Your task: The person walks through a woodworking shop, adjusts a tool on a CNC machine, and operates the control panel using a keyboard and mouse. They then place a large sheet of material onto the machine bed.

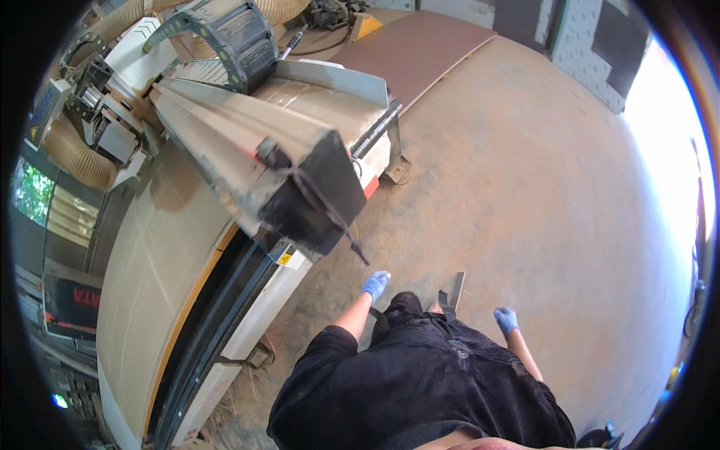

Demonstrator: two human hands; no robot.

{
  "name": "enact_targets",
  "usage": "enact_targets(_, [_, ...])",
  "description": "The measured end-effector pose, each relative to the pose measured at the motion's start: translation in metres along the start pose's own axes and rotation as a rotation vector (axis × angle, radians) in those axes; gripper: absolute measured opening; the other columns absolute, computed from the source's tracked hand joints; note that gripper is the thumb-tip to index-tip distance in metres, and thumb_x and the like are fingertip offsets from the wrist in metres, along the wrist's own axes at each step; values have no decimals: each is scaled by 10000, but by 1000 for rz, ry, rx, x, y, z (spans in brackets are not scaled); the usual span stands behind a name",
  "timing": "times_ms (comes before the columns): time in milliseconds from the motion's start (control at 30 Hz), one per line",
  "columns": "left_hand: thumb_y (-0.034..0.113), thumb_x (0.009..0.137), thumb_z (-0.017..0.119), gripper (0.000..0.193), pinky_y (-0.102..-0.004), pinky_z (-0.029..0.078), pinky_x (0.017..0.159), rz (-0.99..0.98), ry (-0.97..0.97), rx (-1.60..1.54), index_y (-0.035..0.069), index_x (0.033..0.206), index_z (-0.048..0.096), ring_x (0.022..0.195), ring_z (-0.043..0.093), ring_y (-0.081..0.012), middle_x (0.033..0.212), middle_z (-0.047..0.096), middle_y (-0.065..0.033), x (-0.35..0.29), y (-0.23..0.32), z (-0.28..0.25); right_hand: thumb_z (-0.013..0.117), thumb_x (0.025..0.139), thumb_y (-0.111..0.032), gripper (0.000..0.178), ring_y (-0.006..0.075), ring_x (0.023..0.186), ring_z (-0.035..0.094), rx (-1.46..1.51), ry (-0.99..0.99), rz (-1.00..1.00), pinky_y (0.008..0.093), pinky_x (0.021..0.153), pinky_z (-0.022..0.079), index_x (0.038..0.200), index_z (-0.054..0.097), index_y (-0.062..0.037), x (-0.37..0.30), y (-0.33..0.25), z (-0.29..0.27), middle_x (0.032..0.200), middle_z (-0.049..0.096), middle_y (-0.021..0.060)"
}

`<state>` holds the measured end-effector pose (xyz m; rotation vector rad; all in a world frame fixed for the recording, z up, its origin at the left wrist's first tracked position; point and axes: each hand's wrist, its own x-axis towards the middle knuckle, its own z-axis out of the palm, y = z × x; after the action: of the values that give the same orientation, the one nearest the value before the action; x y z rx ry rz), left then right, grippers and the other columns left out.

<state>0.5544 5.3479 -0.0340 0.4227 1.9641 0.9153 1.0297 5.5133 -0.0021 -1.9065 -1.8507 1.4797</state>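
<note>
Standing on the dusty floor (pixel 540 165) beside a large flatbed machine, one person, two blue-gloved hands, arms apart. Left hand (pixel 376 284): out front, just short of the dangling black cord (pixel 328 210) in this view; whether they touch, cannot tell. Fingers look bunched; cannot tell if they grip anything. Right hand (pixel 506 319): low, out to the right over bare floor, loosely curled; cannot tell if closed on something.

Cord: one, hangs across the black end cap (pixel 319 191) of the gantry beam (pixel 232 124), lower tip near the left hand. Narrow strip (pixel 460 289): one, between the hands by the feet, dark strap-like piece (pixel 445 301) beside it; what bears it is unclear.

Containers: one dark box-like case (pixel 71 304) at far left, red marking, inside hidden. One large black cable chain (pixel 236 49) arches over the gantry; contents can't be made out.

Counts: one tan board (pixel 161 247) on the machine bed, one brown sheet (pixel 420 52) behind, three ribbed hose runs visible, one of them hanging low at left (pixel 79 154), two yellow warning labels, one on the white frame (pixel 286 257).
</note>
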Motion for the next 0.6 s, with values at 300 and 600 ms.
enact_targets(300, [457,909,663,435,-389,508,825,-165,-26,-258,240,1281,612,1037,601,-184,1193,634,26,86,95,8,665,903,-195,336,196,1031,644,78,-215,-257,314,923,491,1171,669,7,204,-272,-9,1114,708,120])
enact_targets(600, [427,911,665,424,-324,503,835,208,191,-612,223,1278,602,998,599,-125,1176,632,37,244,239,-17,690,871,-251,336,137,689,617,-18,-420,-146,294,599,497,1127,694,-32,349,-311,-16,889,700,47])
